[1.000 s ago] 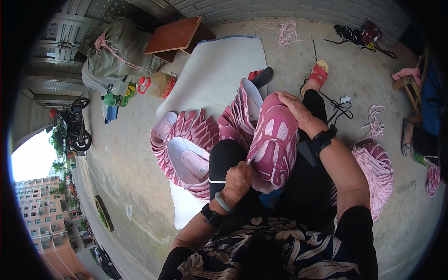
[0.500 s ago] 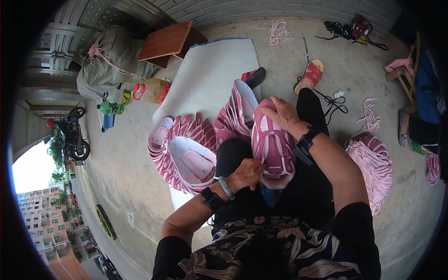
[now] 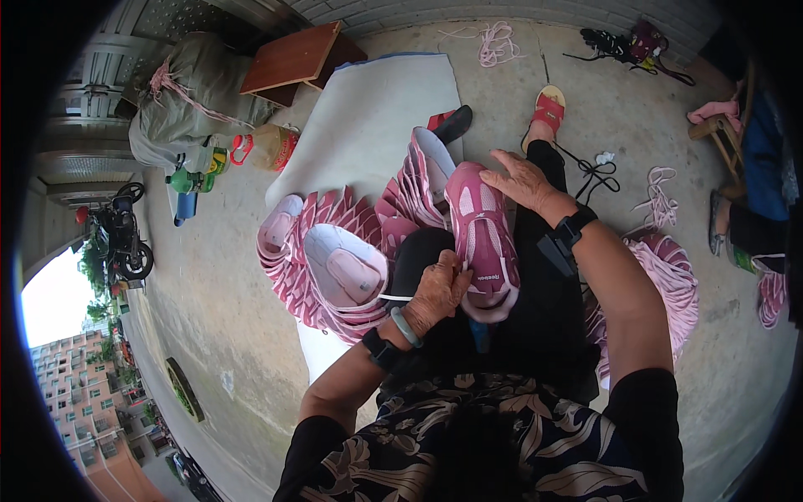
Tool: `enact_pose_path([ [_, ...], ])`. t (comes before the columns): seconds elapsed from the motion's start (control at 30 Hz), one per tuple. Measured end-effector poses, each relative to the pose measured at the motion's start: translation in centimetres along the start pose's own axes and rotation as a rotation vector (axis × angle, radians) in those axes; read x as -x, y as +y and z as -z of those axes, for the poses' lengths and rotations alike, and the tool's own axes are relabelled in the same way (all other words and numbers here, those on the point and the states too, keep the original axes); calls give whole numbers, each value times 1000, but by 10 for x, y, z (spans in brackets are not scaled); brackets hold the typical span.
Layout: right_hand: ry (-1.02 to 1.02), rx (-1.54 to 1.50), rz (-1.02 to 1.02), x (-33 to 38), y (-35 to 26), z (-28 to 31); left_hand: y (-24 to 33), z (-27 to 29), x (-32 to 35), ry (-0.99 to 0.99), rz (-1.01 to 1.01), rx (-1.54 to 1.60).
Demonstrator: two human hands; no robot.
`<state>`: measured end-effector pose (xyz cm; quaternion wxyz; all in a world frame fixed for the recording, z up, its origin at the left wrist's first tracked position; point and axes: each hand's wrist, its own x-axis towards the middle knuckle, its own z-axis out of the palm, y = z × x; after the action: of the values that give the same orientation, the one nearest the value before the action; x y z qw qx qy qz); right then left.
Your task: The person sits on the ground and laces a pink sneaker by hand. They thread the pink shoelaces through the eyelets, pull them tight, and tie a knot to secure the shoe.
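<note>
A pink shoe upper (image 3: 483,222) with mesh panels lies lengthwise over my lap. My left hand (image 3: 437,293) is closed at its near left edge, by the eyelets. A pale shoelace (image 3: 396,298) runs out of that hand; its fingers hide most of what they pinch. At the far end of the upper, my right hand (image 3: 527,182) has its fingers stretched out, the thumb over the upper's right edge. Whether the thumb touches is unclear. Left of my knee sit a nested stack of pink uppers (image 3: 322,243) and a smaller stack (image 3: 410,188).
A white sheet (image 3: 360,117) covers the floor ahead. More pink uppers with laces (image 3: 661,289) are heaped on the right, near loose laces (image 3: 658,201). A brown wooden stool (image 3: 293,63), bottles (image 3: 194,180) and a large sack (image 3: 196,92) stand far left. Another person sits at the right edge.
My right hand has lifted from the upper's far end and shifted right, its fingers spreading. My left hand stays closed at the near left edge. The view has shifted slightly.
</note>
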<state>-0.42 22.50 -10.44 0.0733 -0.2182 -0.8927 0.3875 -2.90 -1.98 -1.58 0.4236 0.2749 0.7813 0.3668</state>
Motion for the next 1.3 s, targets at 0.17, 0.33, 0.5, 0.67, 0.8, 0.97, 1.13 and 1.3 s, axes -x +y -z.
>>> enact_pose_path([
  [0.17, 71, -563, -177, 62, 35, 57, 0, 8, 0, -64, -128, -50],
  [0.33, 183, -652, -223, 160, 84, 71, -11, 31, -2, 200, -514, -435],
  [0.5, 437, -221, -375, 272, 167, 74, -35, 56, 14, 82, -156, 115],
  [0.67, 659, 13, -855, 356, 206, 70, -55, 67, 40, 111, 61, 225],
  [0.8, 652, 252, -754, 356, 199, 48, -56, 67, 46, 181, 93, 240],
  [0.97, 598, 255, -690, 311, 193, 32, -47, 66, 41, 167, 144, 195],
  [1.13, 559, 280, -686, 287, 203, 24, -43, 56, 36, 195, 190, 147],
  [1.3, 544, 299, -730, 280, 212, 18, -44, 51, 31, 204, 184, 156],
])
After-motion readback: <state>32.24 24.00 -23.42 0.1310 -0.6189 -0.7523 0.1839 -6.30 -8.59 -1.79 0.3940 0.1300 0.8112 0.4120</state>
